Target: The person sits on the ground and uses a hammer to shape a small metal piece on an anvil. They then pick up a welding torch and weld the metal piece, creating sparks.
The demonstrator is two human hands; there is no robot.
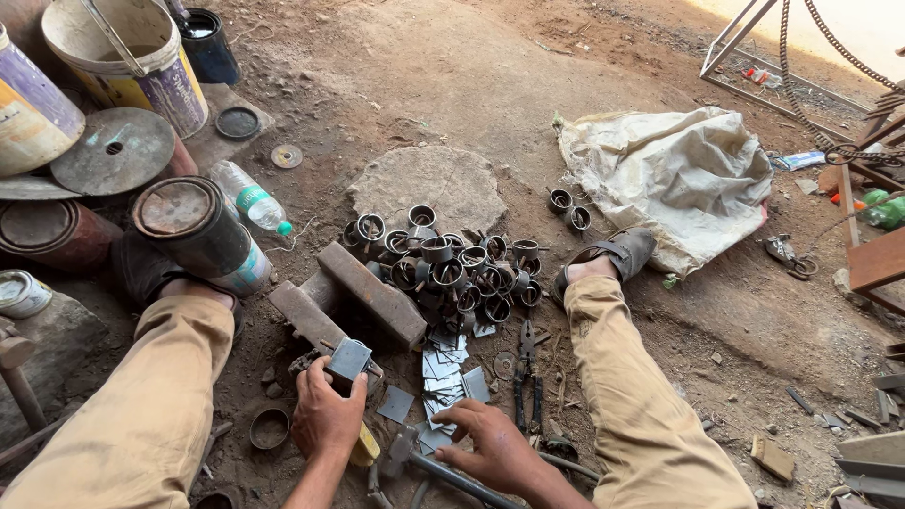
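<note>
Head view, looking down between your knees at a dirt floor. Your left hand grips a small square metal plate, fingers pressed around its lower edge, holding it against the near end of a rusty steel bar. A second, thicker steel block lies just beside that bar, angled the same way.

Your right hand rests low on the floor, fingers loosely spread over a scatter of flat metal squares; whether it pinches one, you cannot tell. A dark metal rod runs under the wrist.

Beyond the squares sits a pile of short metal rings, touching one another, with two more rings apart near a crumpled white sack. Pliers lie by your right leg.

On the left: paint buckets, a rusty tin on its side, a plastic bottle, a round metal disc. A flat stone is set in the dirt behind the rings. A chain hangs at the upper right.
</note>
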